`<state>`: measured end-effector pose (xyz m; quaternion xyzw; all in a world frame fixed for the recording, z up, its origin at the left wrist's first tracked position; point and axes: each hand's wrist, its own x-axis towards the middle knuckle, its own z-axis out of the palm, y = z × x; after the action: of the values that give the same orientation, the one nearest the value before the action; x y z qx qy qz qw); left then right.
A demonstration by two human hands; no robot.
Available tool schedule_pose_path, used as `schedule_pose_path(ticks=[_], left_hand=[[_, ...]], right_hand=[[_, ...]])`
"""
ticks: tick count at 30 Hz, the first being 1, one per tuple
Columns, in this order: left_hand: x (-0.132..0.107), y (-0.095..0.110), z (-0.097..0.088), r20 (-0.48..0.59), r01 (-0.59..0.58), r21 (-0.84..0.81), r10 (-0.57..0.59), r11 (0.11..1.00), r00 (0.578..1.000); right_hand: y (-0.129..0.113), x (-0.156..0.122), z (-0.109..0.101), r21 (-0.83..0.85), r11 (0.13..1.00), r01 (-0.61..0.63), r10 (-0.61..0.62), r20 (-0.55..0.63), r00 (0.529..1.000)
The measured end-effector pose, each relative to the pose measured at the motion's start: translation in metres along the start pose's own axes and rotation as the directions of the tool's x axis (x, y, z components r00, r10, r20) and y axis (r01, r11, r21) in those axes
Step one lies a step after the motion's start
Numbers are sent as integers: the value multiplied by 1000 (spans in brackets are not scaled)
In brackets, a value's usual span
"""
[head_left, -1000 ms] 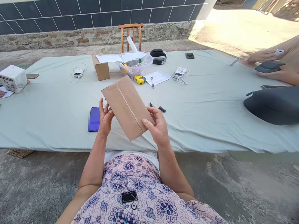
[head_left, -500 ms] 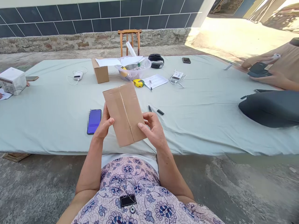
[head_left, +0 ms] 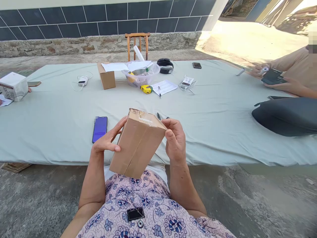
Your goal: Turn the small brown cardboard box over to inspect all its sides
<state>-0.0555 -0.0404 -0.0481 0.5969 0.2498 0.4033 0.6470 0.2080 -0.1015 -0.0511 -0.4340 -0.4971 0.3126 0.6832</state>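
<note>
head view looked down at a plain brown cardboard box [head_left: 137, 145] held in the air over the near edge of the tabletop [head_left: 223, 132], tilted, with its lower end above the person's lap and clear tape shining on its upper end. the left hand [head_left: 106, 142] lay against the box's left face, fingers stretched along it and thumb on the front. the right hand [head_left: 175, 140] curled around the upper right corner, fingers bent over the edge, so both hands gripped it. just beyond the left hand a phone [head_left: 100, 128] with a purple screen lay flat on the tabletop, and a black pen [head_left: 158, 116] showed behind the box. farther back sat a yellow tape measure [head_left: 146, 89], a printed sheet [head_left: 165, 86], a labelled white power bank [head_left: 187, 81] and, at the far left, a white carton [head_left: 13, 86] with dark print. all of that writing was too small to read.
</note>
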Motion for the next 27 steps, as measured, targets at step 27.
schedule_pose_path(ticks=[27], left_hand=[[6, -13, 27, -390, -180, -273, 62, 945, 919]], right_hand=[[6, -9, 5, -201, 936, -287, 350, 504, 789]])
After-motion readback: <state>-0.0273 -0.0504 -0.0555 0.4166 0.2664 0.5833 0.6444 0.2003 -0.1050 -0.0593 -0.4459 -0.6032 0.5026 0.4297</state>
